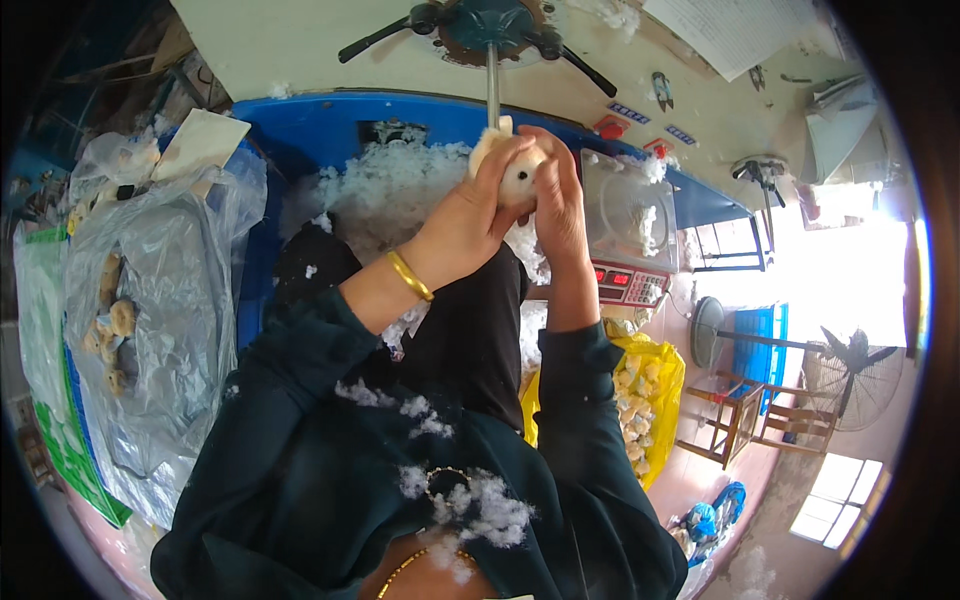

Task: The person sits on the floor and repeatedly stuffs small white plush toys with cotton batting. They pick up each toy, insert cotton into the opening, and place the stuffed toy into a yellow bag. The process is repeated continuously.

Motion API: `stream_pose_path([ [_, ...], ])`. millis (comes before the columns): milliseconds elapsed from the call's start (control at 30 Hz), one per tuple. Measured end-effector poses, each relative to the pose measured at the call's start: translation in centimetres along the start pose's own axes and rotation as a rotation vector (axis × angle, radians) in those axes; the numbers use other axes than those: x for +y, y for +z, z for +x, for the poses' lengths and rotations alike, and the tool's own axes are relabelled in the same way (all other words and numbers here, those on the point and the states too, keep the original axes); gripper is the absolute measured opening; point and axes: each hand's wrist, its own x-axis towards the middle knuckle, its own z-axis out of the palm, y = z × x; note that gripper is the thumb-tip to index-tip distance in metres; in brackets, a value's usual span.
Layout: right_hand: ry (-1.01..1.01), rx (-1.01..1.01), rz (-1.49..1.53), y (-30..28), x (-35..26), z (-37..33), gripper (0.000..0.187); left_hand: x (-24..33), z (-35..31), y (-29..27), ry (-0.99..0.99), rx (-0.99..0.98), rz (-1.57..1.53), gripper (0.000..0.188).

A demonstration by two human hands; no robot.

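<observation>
A small cream plush toy [521,183] with a black eye and a short ear is cupped between my two hands. My left hand [478,208], with a gold bangle at its wrist, wraps around the toy's left side. My right hand [562,205] closes over its right side, the fingers curving across the top. A thin metal tube [492,88] comes down from a dark round machine fitting [488,28] and meets the toy's far end. Whether the tube goes inside cannot be seen. White fluffy stuffing [395,190] lies below and left of my hands.
A scale with red digits [628,283] stands close to my right wrist. Beyond my right arm, a yellow bag [664,388] holds several plush pieces. On the left, clear plastic sheeting [180,310] carries brown plush pieces [117,322]. A blue rim [290,112] borders the stuffing.
</observation>
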Motion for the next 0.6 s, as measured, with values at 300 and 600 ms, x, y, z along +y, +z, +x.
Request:
stream_pose_path([
  [300, -0.345, 0.199, -0.642, 6.2, 0.6, 3.1, 0.058, -2.6, 1.4, -5.4, 0.102, 0.016, 0.001, 0.073],
  [600, -0.309, 0.220, -0.664, 0.7, 4.4, 0.0, 0.053, -1.2, -1.4, -1.7, -0.054, 0.005, 0.120, 0.074],
])
